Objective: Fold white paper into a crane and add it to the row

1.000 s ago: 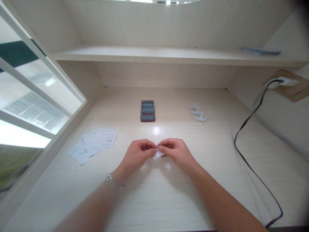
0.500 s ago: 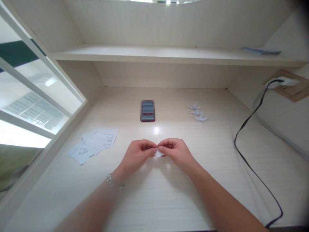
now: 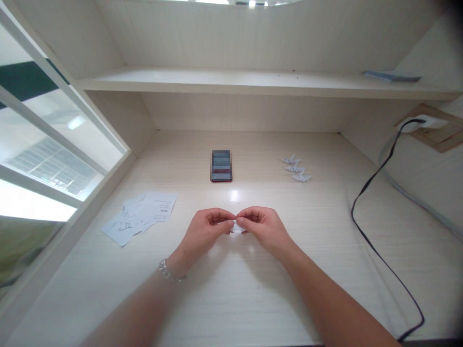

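Between my fingertips, low over the desk, is a small white piece of folded paper (image 3: 238,228); most of it is covered by my fingers. My left hand (image 3: 213,225), with a chain bracelet on its wrist, pinches the paper's left side between thumb and fingers. The right side is pinched by my right hand (image 3: 263,224), and the two hands nearly meet at the tips. Three folded paper cranes (image 3: 294,168) stand in a short row at the back right. Several loose printed paper sheets (image 3: 139,217) lie overlapping on the left.
A phone (image 3: 221,166), its screen blurred out, lies beyond my hands. A black cable (image 3: 369,241) runs from the wall socket (image 3: 430,120) down the desk's right side. Above the back hangs a shelf (image 3: 231,83) with a flat bluish item (image 3: 392,76).
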Tool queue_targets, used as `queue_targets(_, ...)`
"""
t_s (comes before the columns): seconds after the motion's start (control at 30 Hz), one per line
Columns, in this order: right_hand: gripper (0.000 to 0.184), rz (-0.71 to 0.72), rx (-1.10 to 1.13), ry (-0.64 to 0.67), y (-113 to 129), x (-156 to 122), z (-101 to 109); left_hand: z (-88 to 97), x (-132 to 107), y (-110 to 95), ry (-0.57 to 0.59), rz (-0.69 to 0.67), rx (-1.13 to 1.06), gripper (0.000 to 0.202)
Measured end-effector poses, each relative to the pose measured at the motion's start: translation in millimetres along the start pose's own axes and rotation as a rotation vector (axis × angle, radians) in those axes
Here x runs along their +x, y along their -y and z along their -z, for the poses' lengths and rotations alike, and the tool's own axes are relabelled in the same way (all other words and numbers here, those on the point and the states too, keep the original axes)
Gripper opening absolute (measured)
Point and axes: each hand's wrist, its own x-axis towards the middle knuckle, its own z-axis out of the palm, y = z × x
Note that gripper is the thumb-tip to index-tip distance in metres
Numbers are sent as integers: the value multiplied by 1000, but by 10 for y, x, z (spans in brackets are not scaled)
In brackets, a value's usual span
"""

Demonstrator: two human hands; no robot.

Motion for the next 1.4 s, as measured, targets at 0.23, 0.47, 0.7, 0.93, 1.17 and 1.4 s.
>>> queue_targets(0.23,15,18,3,-18,-6,-13,-20,-11,9,47,-45,-53,90,23)
queue_targets(0.47,12,49,-11,-18,-43,-11,-17,-24,10,66,-42,-74,128,22)
queue_targets(0.7,14,44,4,-20,-54,-6,-19,-31,14,76,-56,-83,129,23)
queue_targets(0.93,13,50,-50,-35,-65,-8,-19,-35,5,73,-63,-93,143,22)
queue_targets(1.17,14,30,22,-29,-77,19,-18,-33,18,73,-69,-92,119,22)
queue_targets(1.4,16,83,-74,-1,-32,-3,28,-7,20,40,-56,-47,53,21)
